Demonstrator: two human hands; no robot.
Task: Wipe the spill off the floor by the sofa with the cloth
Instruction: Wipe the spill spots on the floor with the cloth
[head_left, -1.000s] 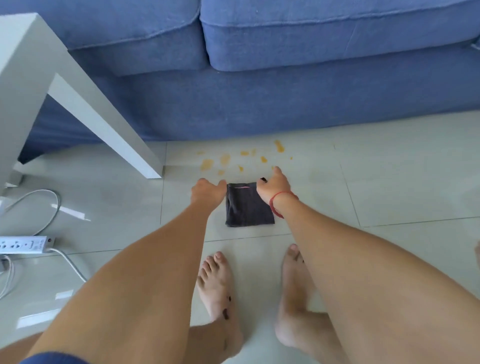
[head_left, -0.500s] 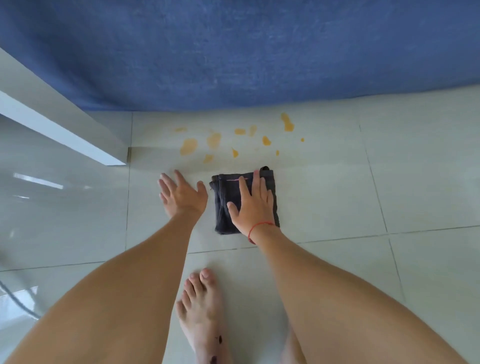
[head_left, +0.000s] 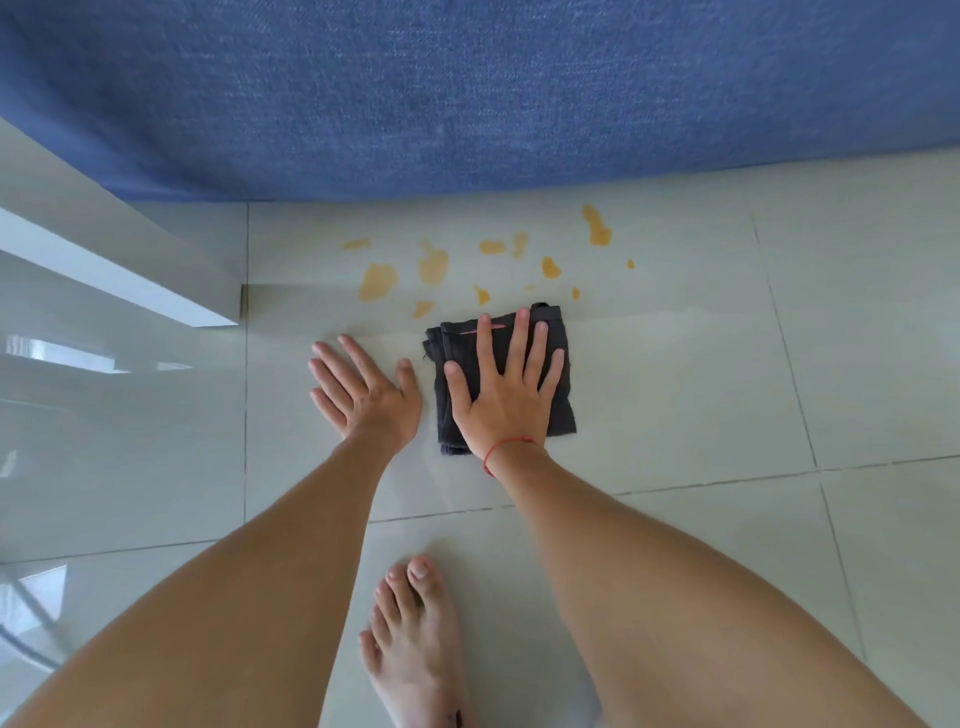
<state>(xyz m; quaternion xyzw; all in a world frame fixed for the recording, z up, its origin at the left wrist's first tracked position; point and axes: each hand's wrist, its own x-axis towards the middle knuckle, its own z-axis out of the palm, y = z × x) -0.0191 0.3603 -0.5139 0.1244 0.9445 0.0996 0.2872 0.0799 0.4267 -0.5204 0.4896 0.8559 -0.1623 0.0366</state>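
Observation:
A folded dark grey cloth (head_left: 558, 364) lies flat on the pale tiled floor. My right hand (head_left: 506, 392), with a red string at the wrist, is spread flat on top of it, fingers apart, pressing down. My left hand (head_left: 363, 392) rests flat on the bare tile just left of the cloth, fingers spread, holding nothing. The spill (head_left: 378, 280) is several orange-yellow blotches scattered on the tile just beyond the cloth, between it and the blue sofa (head_left: 467, 88). The cloth's far edge sits just short of the nearest drops.
A white table leg (head_left: 156, 280) slants down to the floor at the left, ending close to the leftmost blotch. My bare foot (head_left: 415, 639) stands behind the hands. The sofa front blocks the far side.
My right hand went from gripping the cloth's corner to lying flat on it. My left hand opened and settled on the floor. My head has come down closer.

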